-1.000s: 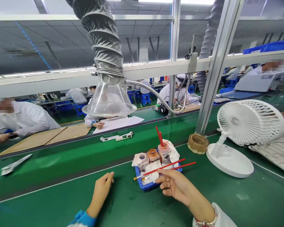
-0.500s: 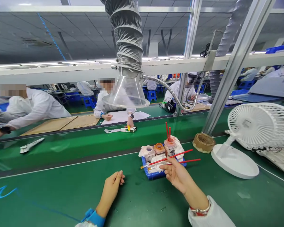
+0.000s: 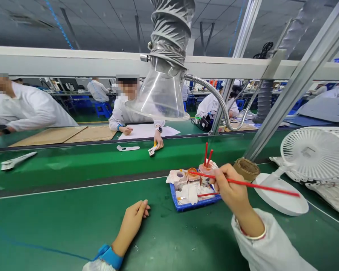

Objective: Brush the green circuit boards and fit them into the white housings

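Note:
My right hand grips a slim red paintbrush above the blue tray. The brush's tip end reaches over the small jars, beside the orange-rimmed jar; whether it touches cannot be told. Two red brush handles stick up from another jar. A further brush lies across crumpled white tissue in the tray. On the green bench, left of the tray, my left hand rests curled in a loose fist, with nothing visible in it. A blue wristband circles that wrist.
A clear fume hood hangs overhead. Right of the tray stand a tape roll and a white fan. Across the green belt, a co-worker's hand holds a small white part. Another white part lies at left.
My right hand has lifted the brush from the tray and shifted right, its grip now closer around the handle. The co-worker's white part has separated into two pieces. My left hand stays put.

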`<action>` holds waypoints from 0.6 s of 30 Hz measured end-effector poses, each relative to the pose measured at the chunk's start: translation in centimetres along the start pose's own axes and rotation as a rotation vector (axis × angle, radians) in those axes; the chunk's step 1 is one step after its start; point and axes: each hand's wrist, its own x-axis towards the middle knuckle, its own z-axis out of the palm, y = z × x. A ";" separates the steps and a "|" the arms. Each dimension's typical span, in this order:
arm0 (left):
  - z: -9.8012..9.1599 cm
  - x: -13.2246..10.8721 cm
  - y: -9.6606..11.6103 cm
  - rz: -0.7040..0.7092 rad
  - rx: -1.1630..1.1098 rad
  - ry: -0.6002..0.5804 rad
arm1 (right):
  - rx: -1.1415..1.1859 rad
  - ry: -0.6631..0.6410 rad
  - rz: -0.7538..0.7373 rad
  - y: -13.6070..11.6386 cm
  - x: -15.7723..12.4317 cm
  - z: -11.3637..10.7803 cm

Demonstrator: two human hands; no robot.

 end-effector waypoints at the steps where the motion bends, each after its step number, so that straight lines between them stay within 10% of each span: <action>1: 0.0 0.1 -0.1 0.000 -0.005 -0.003 | -0.061 -0.028 -0.024 -0.2 1.1 -0.1; 12: -0.4 0.8 -1.5 -0.004 -0.057 -0.063 | -0.475 -0.367 -0.175 1.8 5.5 6.1; 18: -0.6 0.7 -1.1 -0.029 -0.064 -0.098 | -0.542 -0.413 -0.380 1.9 4.7 5.3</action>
